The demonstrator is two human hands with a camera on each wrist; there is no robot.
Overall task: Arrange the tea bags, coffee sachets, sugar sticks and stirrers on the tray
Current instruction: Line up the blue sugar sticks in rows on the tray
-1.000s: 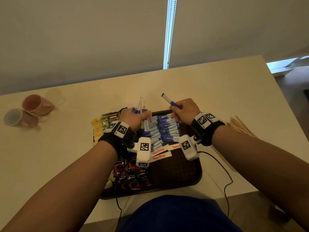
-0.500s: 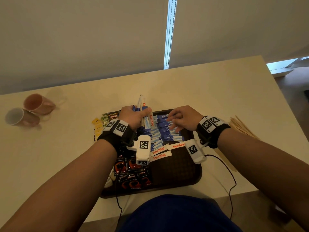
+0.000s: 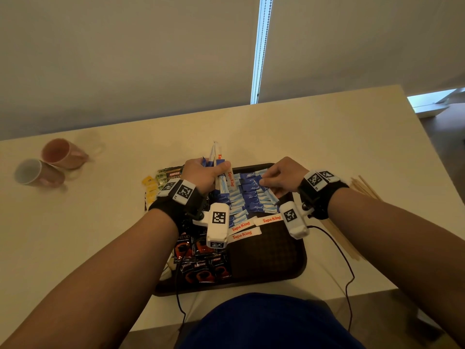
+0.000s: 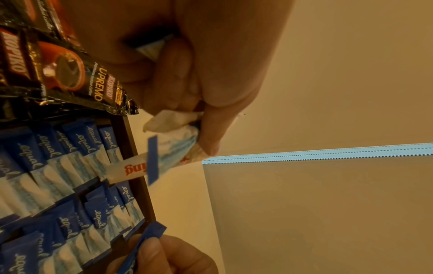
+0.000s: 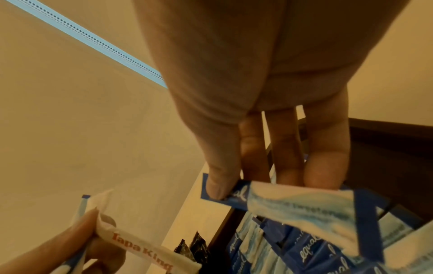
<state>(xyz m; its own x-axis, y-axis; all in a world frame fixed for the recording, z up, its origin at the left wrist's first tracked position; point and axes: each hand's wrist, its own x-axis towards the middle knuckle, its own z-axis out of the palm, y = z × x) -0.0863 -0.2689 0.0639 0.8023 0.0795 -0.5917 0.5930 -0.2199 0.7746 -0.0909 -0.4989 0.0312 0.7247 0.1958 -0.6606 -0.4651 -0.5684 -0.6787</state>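
Over the far half of the brown tray (image 3: 289,268), a blue sugar stick (image 5: 236,194) is pinched at its end between thumb and fingertips of the right hand (image 3: 281,178), just above the rows of blue sticks (image 3: 247,197) already laid there. A bundle of sticks (image 3: 221,177) is gripped in the closed left hand (image 3: 203,176). Such paper sticks are judged light, soft and easily creased, best taken by the flat sealed end. Coffee sachets (image 3: 203,268) are seen nearer; stirrers (image 3: 364,187) are left on the table (image 3: 327,137).

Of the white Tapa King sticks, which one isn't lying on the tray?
The Tapa King stick gripped upright in the left hand with some blue sachets; the other three lie flat on the tray.
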